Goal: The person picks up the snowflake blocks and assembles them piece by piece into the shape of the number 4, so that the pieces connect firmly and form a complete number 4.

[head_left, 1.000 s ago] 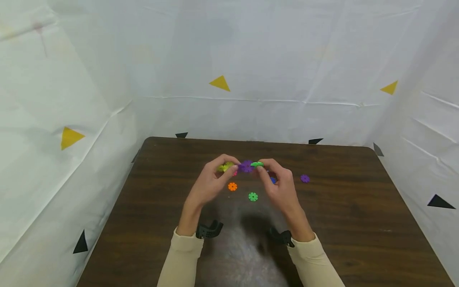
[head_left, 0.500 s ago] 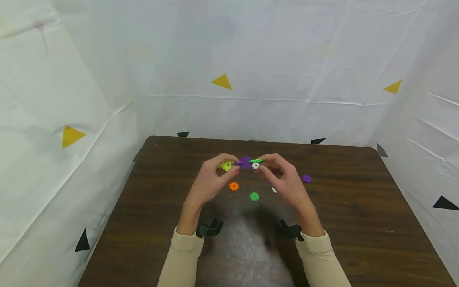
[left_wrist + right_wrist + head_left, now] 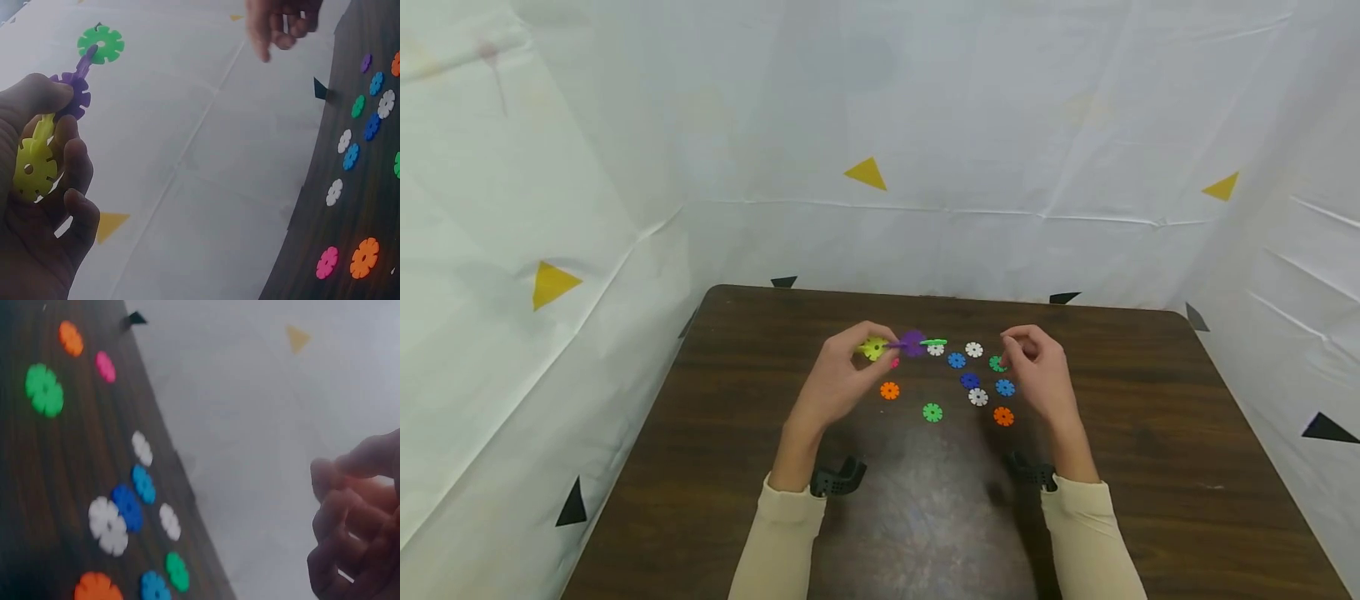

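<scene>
A recording booth is suggested: a dark wooden desk (image 3: 1150,467) is enclosed by white sheeting (image 3: 970,108) marked with triangles (image 3: 865,173).

We see the left hand (image 3: 837,385) raised above the table (image 3: 715,467), left of centre, with the joined discs (image 3: 904,343) in its fingertips, running rightward; the right hand (image 3: 1039,377) is well apart on the right. Between and below both hands, the loose discs (image 3: 978,397) lie on the table.

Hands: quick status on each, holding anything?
Left hand: grips the joined yellow, purple and green disc chain.
Right hand: fingers loosely curled, holding nothing.
</scene>
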